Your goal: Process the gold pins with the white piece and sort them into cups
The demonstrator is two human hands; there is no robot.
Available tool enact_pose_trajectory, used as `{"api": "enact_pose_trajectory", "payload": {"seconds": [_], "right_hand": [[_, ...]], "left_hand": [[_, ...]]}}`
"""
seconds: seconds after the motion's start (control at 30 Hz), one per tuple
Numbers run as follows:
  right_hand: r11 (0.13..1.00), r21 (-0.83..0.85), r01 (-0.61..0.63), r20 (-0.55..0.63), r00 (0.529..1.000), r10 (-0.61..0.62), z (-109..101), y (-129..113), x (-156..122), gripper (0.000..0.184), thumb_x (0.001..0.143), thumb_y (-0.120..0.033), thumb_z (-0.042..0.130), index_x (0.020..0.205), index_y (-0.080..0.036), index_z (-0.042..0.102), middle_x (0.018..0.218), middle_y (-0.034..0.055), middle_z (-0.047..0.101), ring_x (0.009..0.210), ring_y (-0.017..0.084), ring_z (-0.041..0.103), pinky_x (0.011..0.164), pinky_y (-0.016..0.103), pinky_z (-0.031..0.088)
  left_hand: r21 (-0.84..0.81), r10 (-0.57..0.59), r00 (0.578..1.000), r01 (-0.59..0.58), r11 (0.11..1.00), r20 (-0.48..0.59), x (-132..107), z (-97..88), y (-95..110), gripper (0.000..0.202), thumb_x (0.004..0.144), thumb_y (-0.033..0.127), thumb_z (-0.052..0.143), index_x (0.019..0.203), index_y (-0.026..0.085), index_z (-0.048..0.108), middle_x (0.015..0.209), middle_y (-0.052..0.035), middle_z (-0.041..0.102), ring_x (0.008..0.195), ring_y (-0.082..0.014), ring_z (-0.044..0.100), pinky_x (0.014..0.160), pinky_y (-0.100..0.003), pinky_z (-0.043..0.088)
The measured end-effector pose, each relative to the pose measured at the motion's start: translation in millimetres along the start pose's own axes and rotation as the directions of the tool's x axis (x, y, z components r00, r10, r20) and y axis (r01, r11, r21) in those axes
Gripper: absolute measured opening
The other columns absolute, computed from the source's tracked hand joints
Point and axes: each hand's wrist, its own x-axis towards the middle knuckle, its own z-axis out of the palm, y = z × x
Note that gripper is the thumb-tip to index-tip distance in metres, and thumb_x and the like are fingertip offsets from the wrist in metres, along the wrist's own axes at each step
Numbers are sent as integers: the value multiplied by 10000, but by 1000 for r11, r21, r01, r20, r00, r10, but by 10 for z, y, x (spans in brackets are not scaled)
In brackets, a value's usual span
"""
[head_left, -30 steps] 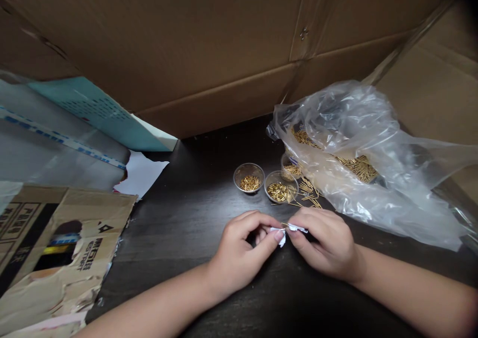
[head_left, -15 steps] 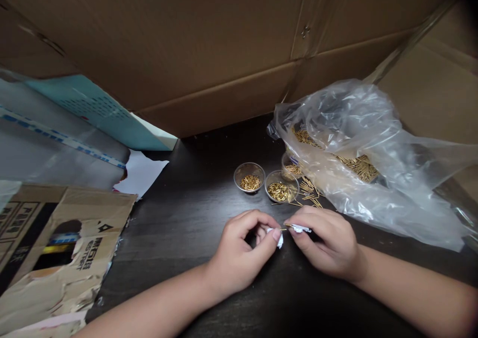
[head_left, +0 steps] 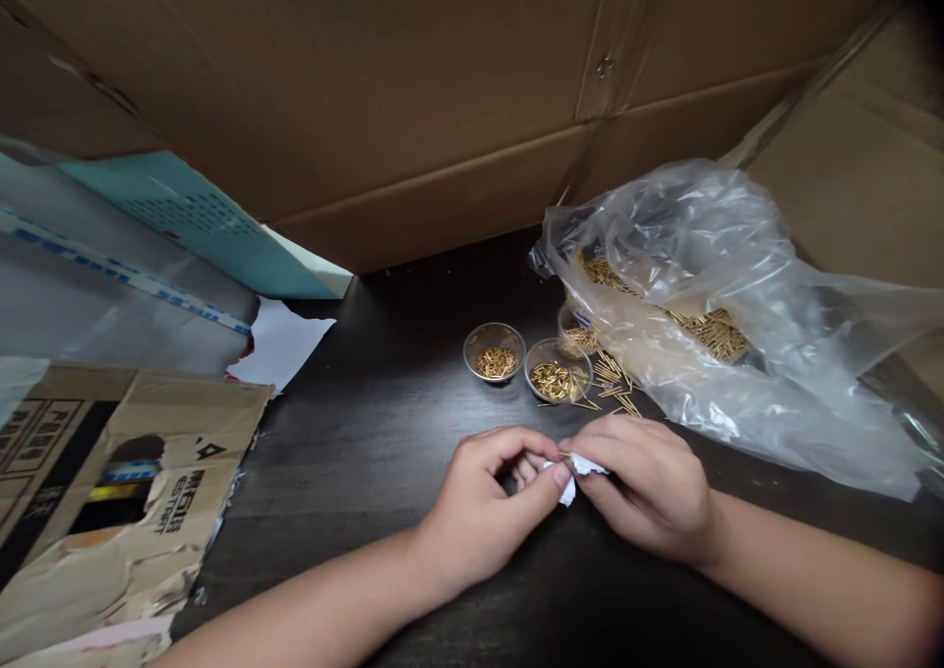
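Note:
Above the dark table, my left hand [head_left: 487,496] and my right hand [head_left: 649,486] meet fingertip to fingertip, both closed in a pinch. A thin brass-coloured pin [head_left: 564,455] shows between them; how much of it each hand covers is hidden. Crumpled white paper or tissue [head_left: 567,492] pokes out under my left thumb. A second white piece [head_left: 589,464] is pinched in my right fingers. Beyond the hands stand clear plastic cups: a left one [head_left: 496,337] with short brass pieces, a middle one [head_left: 559,383] with more, and a third [head_left: 578,332] partly under plastic.
Loose brass pins [head_left: 611,371] lie beside the cups. A clear plastic bag [head_left: 744,255] with many brass pins spreads to the right. Torn cardboard [head_left: 177,550] and a wrapped grey package [head_left: 110,294] are at left. A cardboard wall [head_left: 413,107] closes off the back.
My hands have drawn together; the gap between the fingertips has closed, and the two pin ends seen apart earlier now meet. My left hand shifted slightly right.

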Motion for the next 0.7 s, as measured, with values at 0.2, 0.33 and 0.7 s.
{"api": "enact_pose_trajectory", "payload": {"seconds": [0.2, 0.33, 0.7], "right_hand": [[998, -34, 54, -60, 997, -56, -21, -9, 9, 152, 956, -121, 572, 1036, -133, 702, 855, 71, 678, 727, 143, 648, 665, 249, 529], [998, -25, 62, -36, 997, -62, -12, 4, 24, 157, 950, -107, 581, 1039, -117, 710, 842, 75, 675, 724, 149, 642, 656, 259, 520], [1000, -14, 1, -72, 997, -2, -10, -7, 20, 200, 915, -12, 525, 955, -158, 655, 799, 46, 656, 686, 141, 623, 633, 253, 507]], "left_hand": [[-120, -91, 996, 91, 989, 7, 18, -5, 23, 184, 835, 303, 719, 852, 131, 655, 635, 25, 575, 554, -87, 496, 546, -203, 413], [-153, -86, 996, 85, 985, 5, 24, -15, -14, 193, 824, 297, 740, 882, 121, 688, 637, 20, 591, 546, -82, 501, 541, -198, 424], [-283, -107, 987, 137, 949, 120, 42, -37, -49, 248, 831, 340, 794, 903, 114, 723, 627, 17, 614, 517, -53, 547, 528, -153, 434]]}}
